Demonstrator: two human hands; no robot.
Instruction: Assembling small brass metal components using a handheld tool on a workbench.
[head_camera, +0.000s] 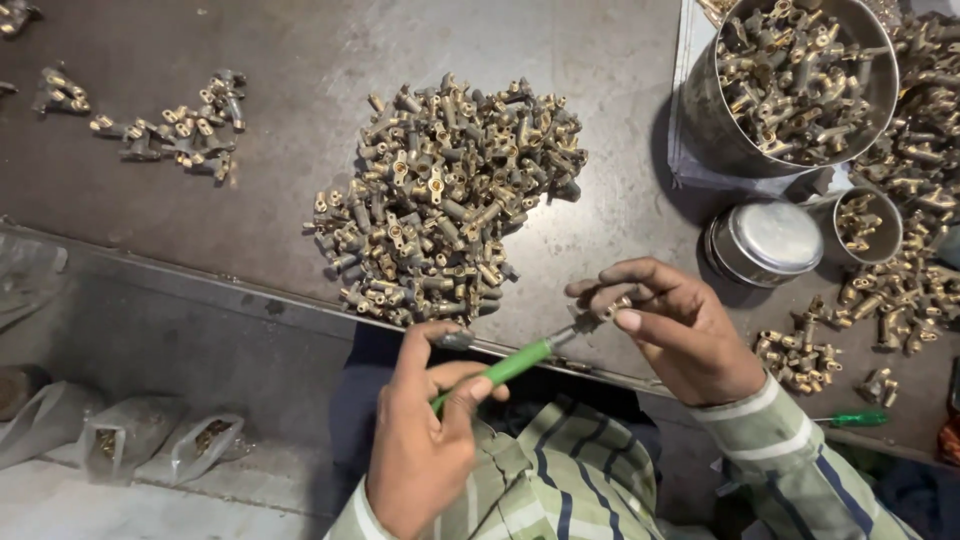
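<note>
Nearest the camera, the left hand (425, 440) is closed around a green-handled screwdriver (505, 366), whose metal tip runs up to a small brass fitting (612, 305) pinched between thumb and fingers of the right hand (670, 330). Both hands hover just above the near edge of the dark metal table (300, 70), over striped sleeves.

Below the table edge on the left, three clear plastic bags (130, 440) lie on a lower ledge, each with a little dark material inside; what it is cannot be told. A second green screwdriver (850, 418) lies at the table's right near corner, beside a small cluster of fittings (800, 360).

Farther in, a large heap of brass fittings (445, 200) sits mid-table, with bare tabletop all around it. To the right stand a shut round steel tin (765, 240) and, just beside it, a small open cup (865, 225) part filled with fittings. Behind them a big steel bucket (790, 80) is filled nearly to the rim with the same parts, and more lie loose along the right edge (920, 180). Small scattered groups (180, 130) lie at the far left.
</note>
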